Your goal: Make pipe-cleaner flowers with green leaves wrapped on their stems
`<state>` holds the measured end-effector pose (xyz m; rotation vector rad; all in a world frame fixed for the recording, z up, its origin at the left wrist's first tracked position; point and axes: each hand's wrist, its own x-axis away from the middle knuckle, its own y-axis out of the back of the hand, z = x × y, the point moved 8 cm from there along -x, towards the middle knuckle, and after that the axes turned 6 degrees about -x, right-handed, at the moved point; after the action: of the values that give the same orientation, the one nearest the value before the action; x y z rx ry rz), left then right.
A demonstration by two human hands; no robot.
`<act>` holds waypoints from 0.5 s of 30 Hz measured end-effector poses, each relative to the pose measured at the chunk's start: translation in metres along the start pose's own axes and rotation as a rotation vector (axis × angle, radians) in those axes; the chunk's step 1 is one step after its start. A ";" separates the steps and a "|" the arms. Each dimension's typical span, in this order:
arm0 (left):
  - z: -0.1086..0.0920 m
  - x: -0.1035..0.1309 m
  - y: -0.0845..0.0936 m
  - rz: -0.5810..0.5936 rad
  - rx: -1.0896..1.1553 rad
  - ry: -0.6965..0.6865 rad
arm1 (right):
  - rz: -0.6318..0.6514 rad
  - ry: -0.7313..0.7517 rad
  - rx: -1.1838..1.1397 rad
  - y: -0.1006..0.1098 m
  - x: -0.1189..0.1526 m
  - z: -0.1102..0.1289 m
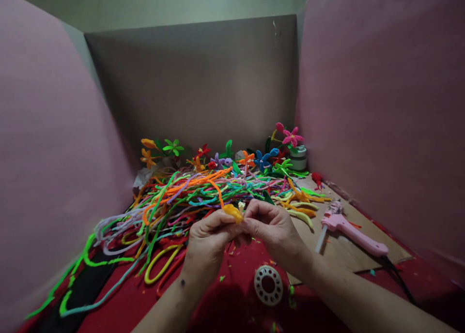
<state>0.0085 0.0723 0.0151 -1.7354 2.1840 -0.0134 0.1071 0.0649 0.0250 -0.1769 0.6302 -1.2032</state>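
A small yellow pipe-cleaner petal piece (232, 212) is pinched between the thumb and fingers of my left hand (211, 238). Beside it, a pale cream tuft (241, 206) sticks up between the two hands. My right hand (271, 230) has its thumb and forefinger pressed together at the right end of the yellow piece, touching the left fingertips. What lies inside that right pinch is mostly hidden. Behind the hands spreads a big tangled heap of coloured pipe cleaners (189, 190), with an orange strand (219, 190) reaching down near the yellow piece.
On the brown board (348, 255) at right lies a pink glue gun (354, 232) with its black cord (399, 277). Yellow petal strips (301, 204) lie left of it. A white ring with holes (268, 285) rests on the red cloth (225, 299). Finished flowers (263, 159) stand along the grey back wall.
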 end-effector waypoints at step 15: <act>-0.004 -0.010 0.009 -0.021 0.221 0.041 | -0.178 -0.090 0.311 0.020 -0.001 -0.001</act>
<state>0.0008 0.0830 0.0198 -1.6470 2.1032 -0.2871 0.1228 0.0734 0.0158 -0.0244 0.3471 -1.4402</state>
